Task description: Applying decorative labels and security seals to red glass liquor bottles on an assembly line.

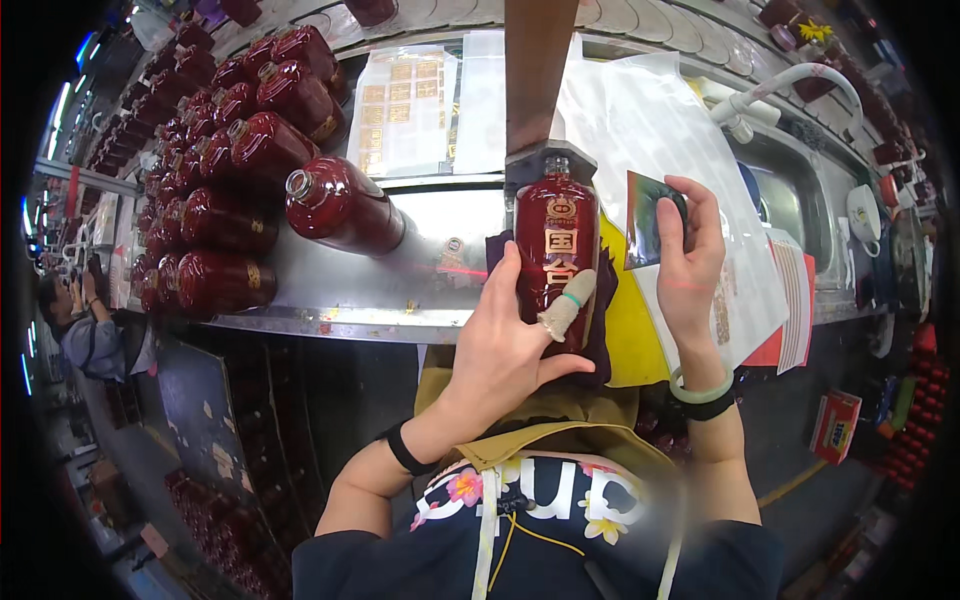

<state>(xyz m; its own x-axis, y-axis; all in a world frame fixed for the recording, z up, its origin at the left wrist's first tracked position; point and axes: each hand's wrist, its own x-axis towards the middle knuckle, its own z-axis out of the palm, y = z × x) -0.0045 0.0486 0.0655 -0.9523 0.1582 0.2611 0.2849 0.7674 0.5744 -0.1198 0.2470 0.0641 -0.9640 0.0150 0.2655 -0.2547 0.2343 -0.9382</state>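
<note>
A dark red glass bottle (546,215) with gold decoration lies in front of me on a dark purple cloth (603,345), its neck pointing away. My left hand (505,325) grips its lower part, the fingers along and over the glass. One finger wears a knitted finger cover (563,315) with a green band. My right hand (688,245) is raised just right of the bottle, apart from it. Between its thumb and fingers it pinches a thin, dark, glossy flat piece (642,240), partly hidden by the fingers. Another red bottle (340,205) stands on the metal table to the left.
Many red bottles (230,220) crowd the left side. Sheets with gold prints (400,105) lie at the back. A brown post (540,70) rises behind the bottle. White sheets (640,110), a yellow sheet (632,345) and a sink with a tap (790,180) are on the right.
</note>
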